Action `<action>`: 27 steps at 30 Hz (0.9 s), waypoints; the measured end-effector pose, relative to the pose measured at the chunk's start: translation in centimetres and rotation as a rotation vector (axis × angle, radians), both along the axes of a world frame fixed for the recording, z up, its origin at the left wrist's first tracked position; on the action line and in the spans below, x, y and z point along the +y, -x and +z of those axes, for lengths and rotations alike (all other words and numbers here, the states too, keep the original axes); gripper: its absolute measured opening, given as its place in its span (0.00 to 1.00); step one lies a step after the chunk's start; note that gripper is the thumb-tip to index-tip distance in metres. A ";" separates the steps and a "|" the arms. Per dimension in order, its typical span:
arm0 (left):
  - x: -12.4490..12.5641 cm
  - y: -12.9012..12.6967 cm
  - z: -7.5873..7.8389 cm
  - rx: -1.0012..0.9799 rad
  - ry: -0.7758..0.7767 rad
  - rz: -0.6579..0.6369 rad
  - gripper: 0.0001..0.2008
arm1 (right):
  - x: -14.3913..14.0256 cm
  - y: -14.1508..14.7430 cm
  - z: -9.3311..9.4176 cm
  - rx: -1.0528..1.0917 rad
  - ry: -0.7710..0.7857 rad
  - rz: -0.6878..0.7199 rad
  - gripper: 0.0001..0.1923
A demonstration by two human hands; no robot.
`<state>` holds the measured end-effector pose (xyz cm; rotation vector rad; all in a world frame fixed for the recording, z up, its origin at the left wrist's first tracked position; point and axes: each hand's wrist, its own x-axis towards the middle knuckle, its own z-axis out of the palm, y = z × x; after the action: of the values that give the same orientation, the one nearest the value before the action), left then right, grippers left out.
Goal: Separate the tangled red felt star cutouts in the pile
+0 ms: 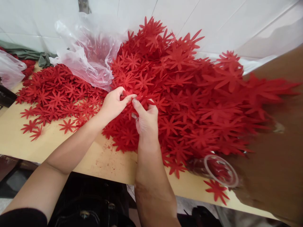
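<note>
My left hand (116, 101) pinches the edge of a red flower-shaped cutout (141, 98) between thumb and fingers. My right hand (147, 117) grips the same cutout from the other side, its thumb close to my left thumb. Part of the cutout is hidden by my fingers, and its red blends with what lies behind. Both hands are in front of a tall heap of similar red cutouts (184, 91), each with several narrow petals. A lower, flatter pile of smaller red cutouts (55, 91) spreads over the table to the left.
A crumpled clear plastic bag (92, 60) stands between the piles. A clear plastic cup (220, 170) lies on its side at the front right, near a brown cardboard sheet (272, 164). The pale table (113, 162) meets a white tiled wall (220, 19). Green cloth (30, 52) lies far left.
</note>
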<state>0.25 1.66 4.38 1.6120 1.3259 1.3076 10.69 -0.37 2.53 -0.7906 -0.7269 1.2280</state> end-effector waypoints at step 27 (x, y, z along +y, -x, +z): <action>0.4 0.5 0.6 -0.215 0.152 -0.114 0.14 | 0.3 0.0 -0.2 0.020 0.041 -0.012 0.13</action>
<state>-0.27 2.04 5.03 1.3806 1.1562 1.2417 10.71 -0.10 2.36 -0.8141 -0.6820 1.2419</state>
